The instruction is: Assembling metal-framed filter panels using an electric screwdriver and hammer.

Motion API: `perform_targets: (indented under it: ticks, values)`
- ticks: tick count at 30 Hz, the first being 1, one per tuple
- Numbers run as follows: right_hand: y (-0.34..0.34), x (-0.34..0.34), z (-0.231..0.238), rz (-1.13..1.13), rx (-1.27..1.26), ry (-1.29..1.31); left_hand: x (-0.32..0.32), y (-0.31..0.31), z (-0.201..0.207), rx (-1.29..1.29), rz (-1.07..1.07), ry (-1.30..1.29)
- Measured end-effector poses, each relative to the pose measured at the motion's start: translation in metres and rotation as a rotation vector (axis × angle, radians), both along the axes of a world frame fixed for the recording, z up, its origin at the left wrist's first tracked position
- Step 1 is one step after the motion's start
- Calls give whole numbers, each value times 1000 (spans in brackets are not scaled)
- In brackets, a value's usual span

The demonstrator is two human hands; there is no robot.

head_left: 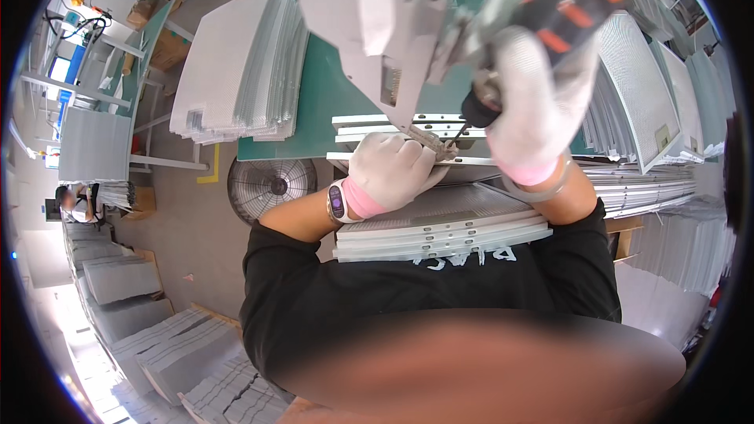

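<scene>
My right hand [530,98], in a white glove with a pink cuff, is wrapped round a black and orange cordless drill [577,8]. Its black chuck [481,107] points down to the left, with the bit at a small metal piece [446,149] on the white slotted rails [412,129]. Beside that piece lies my gloved left hand [393,171], its fingers curled; what they grip is hidden. Just above my left hand, the tapered nose of a pale grey machine [389,55] comes down to the rails. Close to my body is a stack of white-edged panels [448,239].
A tall stack of grey mesh panels [236,67] stands on the green table [330,86]; more panels [640,86] lean at the right. A round floor fan [275,187] is below the table's left end. Stacked sheets [149,345] line the lower left. Another person [75,204] is far left.
</scene>
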State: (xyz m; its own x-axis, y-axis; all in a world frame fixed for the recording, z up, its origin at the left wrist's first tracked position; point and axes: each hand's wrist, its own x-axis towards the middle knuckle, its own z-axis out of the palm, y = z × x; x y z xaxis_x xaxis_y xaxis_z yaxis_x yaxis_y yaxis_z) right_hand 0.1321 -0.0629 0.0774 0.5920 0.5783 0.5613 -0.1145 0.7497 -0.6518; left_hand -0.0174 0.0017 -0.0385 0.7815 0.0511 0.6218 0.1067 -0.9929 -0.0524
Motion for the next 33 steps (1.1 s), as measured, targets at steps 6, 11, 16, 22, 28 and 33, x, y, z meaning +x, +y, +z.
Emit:
perform_targets:
  ticks: [6, 11, 16, 22, 28, 33]
  values:
    - [6, -3, -23, 30, -87, -249, 4, 3, -11, 6, -28, -16]
    - [6, -2, -22, 74, -137, -143, 5, 4, -12, -11, -24, 1]
    - [7, 1, -29, 179, -82, -218, 5, 3, -7, 2, 27, 34]
    - [5, 0, -30, 211, -107, -195, 4, 5, -17, -16, 5, 3]
    - [4, 4, -25, 198, -129, -163, 6, -2, 7, -65, 77, 176]
    - [-1, 20, 6, -69, -97, -118, 2, 11, 10, -30, -91, 29]
